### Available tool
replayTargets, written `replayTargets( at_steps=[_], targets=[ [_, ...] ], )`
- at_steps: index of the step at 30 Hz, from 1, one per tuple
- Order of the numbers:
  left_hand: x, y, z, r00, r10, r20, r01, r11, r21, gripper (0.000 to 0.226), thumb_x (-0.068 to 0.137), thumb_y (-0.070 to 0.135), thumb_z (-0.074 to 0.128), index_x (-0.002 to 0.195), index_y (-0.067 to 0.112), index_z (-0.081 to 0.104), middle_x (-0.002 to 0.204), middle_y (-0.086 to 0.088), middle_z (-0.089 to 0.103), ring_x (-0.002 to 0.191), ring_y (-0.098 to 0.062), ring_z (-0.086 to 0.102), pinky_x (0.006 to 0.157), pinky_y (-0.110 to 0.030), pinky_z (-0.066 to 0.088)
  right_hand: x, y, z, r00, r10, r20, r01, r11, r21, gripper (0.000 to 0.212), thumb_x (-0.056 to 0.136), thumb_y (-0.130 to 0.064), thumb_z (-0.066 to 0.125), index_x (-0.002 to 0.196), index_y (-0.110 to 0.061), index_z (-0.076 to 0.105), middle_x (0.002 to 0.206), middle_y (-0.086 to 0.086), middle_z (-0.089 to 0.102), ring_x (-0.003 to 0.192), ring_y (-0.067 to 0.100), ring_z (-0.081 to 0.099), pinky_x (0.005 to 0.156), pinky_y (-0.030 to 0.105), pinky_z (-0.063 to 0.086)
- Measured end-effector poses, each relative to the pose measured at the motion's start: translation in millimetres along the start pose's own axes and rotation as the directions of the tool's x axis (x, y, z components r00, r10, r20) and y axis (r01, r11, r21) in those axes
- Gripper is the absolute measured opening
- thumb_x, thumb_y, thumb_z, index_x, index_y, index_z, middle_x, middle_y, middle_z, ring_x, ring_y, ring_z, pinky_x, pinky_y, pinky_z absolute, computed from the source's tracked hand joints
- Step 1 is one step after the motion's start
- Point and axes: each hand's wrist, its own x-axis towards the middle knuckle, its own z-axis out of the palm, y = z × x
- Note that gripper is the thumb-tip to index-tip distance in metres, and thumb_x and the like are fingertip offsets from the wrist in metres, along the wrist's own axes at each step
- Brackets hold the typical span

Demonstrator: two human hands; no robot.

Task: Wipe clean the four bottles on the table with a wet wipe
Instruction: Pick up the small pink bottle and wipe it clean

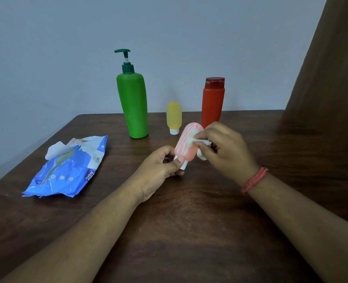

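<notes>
My left hand (163,166) grips the white cap end of a small pink squeeze bottle (184,146), held tilted above the table with its cap down. My right hand (224,146) pinches a crumpled white wet wipe (204,142) against the pink bottle's right side. Behind them stand a tall green pump bottle (133,105), a small yellow bottle (174,117) resting on its white cap, and an orange-red bottle (212,105) with a dark red cap, partly hidden by my right hand.
A blue wet-wipe pack (67,170) lies on the left of the dark wooden table (189,231), its flap peeled open. A grey wall rises behind the table. A brown curtain (332,78) hangs at the right.
</notes>
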Motion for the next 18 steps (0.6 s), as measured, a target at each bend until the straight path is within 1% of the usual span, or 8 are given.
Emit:
replayTargets(
  at_steps=[2, 6, 7, 10, 11, 14, 15, 18],
  targets=[
    [0, 0, 0, 1.0, 0.002, -0.012, -0.002, 1.0, -0.031, 0.013, 0.082, 0.037, 0.074, 0.089, 0.026, 0.074, 0.113, -0.019, 0.066, 0.094, -0.016, 0.068, 0.09, -0.037, 0.055, -2, -4, 2, 0.991, -0.085, 0.099, 0.087, 0.996, -0.014, 0.015, 0.092, -0.025, 0.066, 0.104, -0.019, 0.071, 0.103, -0.005, 0.065, 0.09, 0.014, 0.064, 0.069, 0.041, 0.055],
    [-1, 1, 1, 1.0, 0.004, -0.004, -0.004, 1.0, -0.006, 0.011, 0.082, 0.038, 0.073, 0.087, 0.029, 0.074, 0.105, -0.008, 0.066, 0.09, -0.012, 0.067, 0.092, -0.038, 0.056, 0, -2, -1, 0.999, 0.029, -0.023, -0.029, 0.999, -0.024, 0.018, 0.094, -0.026, 0.064, 0.105, -0.016, 0.072, 0.102, -0.003, 0.066, 0.09, 0.014, 0.063, 0.073, 0.041, 0.056],
    [-1, 1, 1, 1.0, 0.008, -0.004, -0.008, 1.0, 0.001, 0.01, 0.082, 0.038, 0.073, 0.086, 0.029, 0.074, 0.104, -0.007, 0.067, 0.089, -0.013, 0.068, 0.093, -0.039, 0.056, 1, -3, -1, 1.0, 0.021, -0.009, -0.021, 1.0, -0.008, 0.017, 0.093, -0.026, 0.065, 0.105, -0.016, 0.072, 0.101, -0.003, 0.065, 0.09, 0.014, 0.063, 0.073, 0.04, 0.056],
    [-1, 0, 1, 1.0, 0.02, -0.019, -0.02, 1.0, -0.009, 0.01, 0.08, 0.036, 0.075, 0.086, 0.027, 0.073, 0.103, -0.007, 0.068, 0.09, -0.015, 0.067, 0.094, -0.041, 0.056, -2, -12, 4, 0.989, -0.103, 0.109, 0.106, 0.994, -0.023, 0.016, 0.092, -0.027, 0.065, 0.103, -0.019, 0.072, 0.101, -0.005, 0.065, 0.087, 0.015, 0.065, 0.064, 0.04, 0.056],
    [0, 0, 1, 1.0, 0.022, -0.022, -0.022, 1.0, -0.009, 0.013, 0.079, 0.037, 0.075, 0.087, 0.026, 0.073, 0.104, -0.007, 0.068, 0.09, -0.015, 0.067, 0.095, -0.042, 0.056, -2, -11, 3, 0.99, -0.101, 0.095, 0.106, 0.993, -0.05, 0.016, 0.092, -0.028, 0.064, 0.103, -0.019, 0.072, 0.101, -0.005, 0.065, 0.086, 0.016, 0.065, 0.063, 0.041, 0.056],
    [0, 0, 2, 0.999, 0.021, -0.027, -0.021, 0.999, 0.029, 0.027, 0.076, 0.046, 0.077, 0.093, 0.025, 0.073, 0.103, -0.005, 0.068, 0.088, -0.013, 0.069, 0.1, -0.048, 0.055, 0, -5, -2, 0.999, 0.026, -0.02, -0.027, 0.998, -0.058, 0.02, 0.095, -0.029, 0.062, 0.106, -0.017, 0.073, 0.102, -0.002, 0.066, 0.089, 0.017, 0.065, 0.07, 0.042, 0.056],
    [0, 0, 3, 0.999, 0.026, -0.027, -0.025, 0.999, 0.041, 0.027, 0.076, 0.047, 0.077, 0.092, 0.026, 0.073, 0.101, -0.004, 0.069, 0.087, -0.013, 0.07, 0.101, -0.05, 0.054, 0, -7, -3, 1.0, 0.021, -0.012, -0.022, 0.999, -0.047, 0.021, 0.095, -0.03, 0.061, 0.105, -0.016, 0.073, 0.102, -0.002, 0.066, 0.089, 0.018, 0.065, 0.07, 0.042, 0.056],
    [-1, 0, 2, 0.999, 0.037, -0.033, -0.035, 0.998, 0.049, 0.016, 0.079, 0.04, 0.076, 0.089, 0.028, 0.073, 0.096, -0.001, 0.07, 0.085, -0.013, 0.069, 0.103, -0.055, 0.052, -1, -17, 0, 0.983, -0.115, 0.141, 0.125, 0.99, -0.06, 0.028, 0.093, -0.036, 0.053, 0.104, -0.019, 0.072, 0.102, -0.003, 0.065, 0.085, 0.018, 0.065, 0.061, 0.041, 0.056]
  ],
)
